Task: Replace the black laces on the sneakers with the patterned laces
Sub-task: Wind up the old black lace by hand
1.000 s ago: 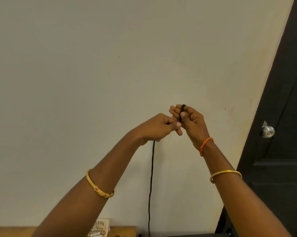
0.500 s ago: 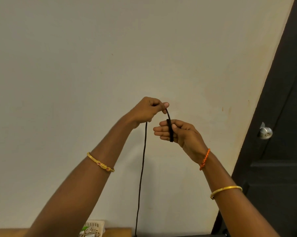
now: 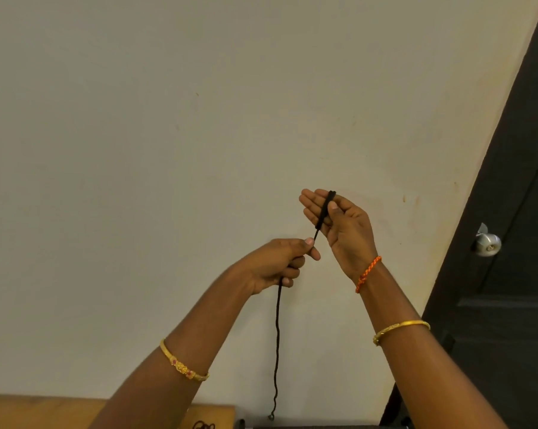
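Both hands are raised in front of the pale wall. A black lace (image 3: 277, 335) is wound in several turns around the fingers of my right hand (image 3: 339, 224), whose thumb presses the coil. My left hand (image 3: 280, 261), just below and to the left, pinches the same lace between thumb and forefinger. From the left fist the lace's free tail hangs straight down to near the bottom edge. No sneakers or patterned laces are in view.
A dark door (image 3: 509, 274) with a silver knob (image 3: 487, 243) stands at the right. A wooden surface (image 3: 29, 410) runs along the bottom left, with a bit of black lace (image 3: 203, 425) lying on it at the bottom edge.
My left hand has dropped from above the right hand to below it, carrying the lace around the right fingers. My right hand has risen and turned its fingers upward. The hanging tail is shorter.
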